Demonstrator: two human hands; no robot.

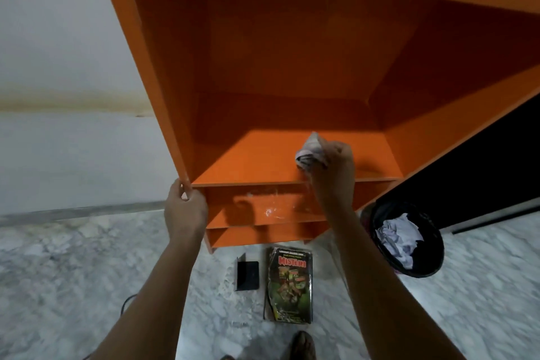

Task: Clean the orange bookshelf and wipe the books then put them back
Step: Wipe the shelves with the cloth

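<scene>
Two hands work at the orange bookshelf (pixel 263 67): the left hand (pixel 185 210) curls round the front edge of its side panel at eight o'clock, and the right hand (pixel 331 172) clutches a crumpled rag (pixel 308 152) on the bare shelf board at five o'clock. The books (pixel 290 283) lie stacked on the marble floor (pixel 73 272) at six o'clock, between the forearms, with a black bookend (pixel 247 272) just beside them at nine o'clock. A black bin (pixel 432 260) holding crumpled paper (pixel 397 240) stands by the shelf's foot, at the books' three o'clock.
</scene>
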